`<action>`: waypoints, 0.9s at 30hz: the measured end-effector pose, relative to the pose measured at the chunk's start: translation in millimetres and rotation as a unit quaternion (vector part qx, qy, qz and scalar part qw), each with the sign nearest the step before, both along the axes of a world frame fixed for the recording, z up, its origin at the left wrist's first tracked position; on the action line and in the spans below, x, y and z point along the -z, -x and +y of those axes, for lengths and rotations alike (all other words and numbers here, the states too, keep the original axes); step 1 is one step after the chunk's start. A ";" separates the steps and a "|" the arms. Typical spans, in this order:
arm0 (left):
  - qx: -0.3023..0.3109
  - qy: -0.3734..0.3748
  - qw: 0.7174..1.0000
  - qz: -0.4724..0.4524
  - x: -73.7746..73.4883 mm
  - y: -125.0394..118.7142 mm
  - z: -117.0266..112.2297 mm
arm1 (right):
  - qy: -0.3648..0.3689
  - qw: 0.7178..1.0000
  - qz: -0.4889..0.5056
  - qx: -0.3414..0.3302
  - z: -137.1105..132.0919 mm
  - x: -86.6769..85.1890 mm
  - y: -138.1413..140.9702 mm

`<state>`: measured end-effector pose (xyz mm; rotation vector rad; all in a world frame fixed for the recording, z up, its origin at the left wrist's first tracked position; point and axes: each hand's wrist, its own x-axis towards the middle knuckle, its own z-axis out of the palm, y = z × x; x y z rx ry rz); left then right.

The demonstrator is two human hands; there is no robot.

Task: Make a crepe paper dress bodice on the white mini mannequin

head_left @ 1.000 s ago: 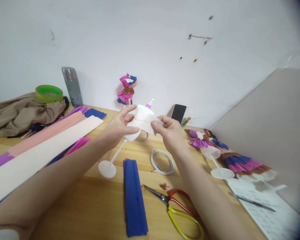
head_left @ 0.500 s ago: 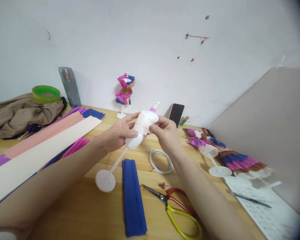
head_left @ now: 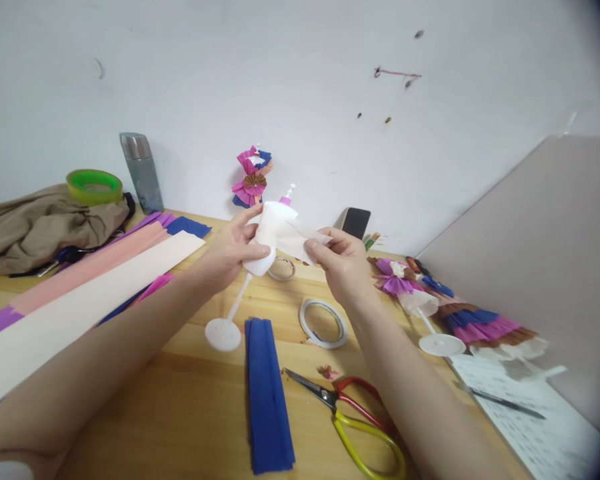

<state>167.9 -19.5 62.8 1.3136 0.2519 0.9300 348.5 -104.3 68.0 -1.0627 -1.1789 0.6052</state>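
Note:
A small white dress-form mannequin (head_left: 260, 261) on a thin stem with a round base (head_left: 223, 335) tilts above the table. My left hand (head_left: 237, 247) is closed around its torso from the left. Wrapped partly about the upper body is a strip of white crepe paper (head_left: 295, 240), whose loose end stretches to the right. Fingers and thumb of my right hand (head_left: 341, 257) pinch that end. A pink band (head_left: 285, 200) circles the mannequin's neck, below a white knobbed top. Beneath the hands lies a folded blue crepe paper strip (head_left: 269, 397).
Scissors (head_left: 330, 397) and a tape roll (head_left: 301, 327) lie before me. Long crepe paper strips (head_left: 95, 303), a bottle (head_left: 143, 173) and green tape (head_left: 94, 187) are left. A dressed mannequin (head_left: 253, 177) and a phone (head_left: 355, 222) stand behind; more dressed mannequins (head_left: 485, 320) lie right.
My right hand has drawn the white paper's end away from the mannequin to the right. The mannequin and my left hand have shifted left and slightly up. A second tape ring now shows behind.

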 end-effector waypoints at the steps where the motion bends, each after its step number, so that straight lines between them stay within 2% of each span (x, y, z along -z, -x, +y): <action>1: -0.030 -0.020 0.999 0.003 -0.9 -0.1 -0.1 | 0.004 1.000 -0.003 0.004 0.2 -0.1 -0.2; 4: -0.110 -0.112 0.987 0.014 -3.8 0.2 -4.2 | 0.023 1.000 -0.013 0.013 1.8 0.5 -0.3; 7: -0.176 -0.228 0.957 0.034 -6.3 2.3 -11.5 | 0.028 0.999 -0.032 0.033 2.9 0.6 -1.6; 9: -0.230 -0.311 0.920 0.058 -7.3 5.4 -14.6 | -0.003 0.998 -0.042 0.045 1.9 -1.0 -3.7; 11: -0.270 -0.402 0.871 0.087 -7.7 9.7 -14.3 | -0.049 0.996 -0.044 0.054 -1.2 -4.7 -6.3; 13: -0.257 -0.491 0.824 0.119 -8.5 14.5 -11.3 | -0.078 0.995 -0.034 0.058 -6.2 -10.3 -8.4; 15: -0.204 -0.557 0.792 0.143 -10.4 18.5 -8.4 | -0.090 0.994 -0.030 0.046 -11.9 -16.7 -9.8; 18: -0.153 -0.608 0.763 0.156 -15.0 21.6 -7.8 | -0.110 0.992 -0.051 -0.016 -19.3 -25.0 -11.5; 23: -0.127 -0.692 0.699 0.128 -18.6 19.8 -11.3 | -0.100 0.981 -0.129 -0.103 -27.7 -32.9 -11.7; 25: -0.122 -0.697 0.696 0.122 -17.3 17.3 -12.4 | -0.093 0.976 -0.152 -0.125 -29.1 -34.5 -10.8; 27: -0.112 -0.671 0.722 0.124 -15.4 14.2 -14.0 | -0.093 0.973 -0.156 -0.143 -28.3 -34.8 -9.9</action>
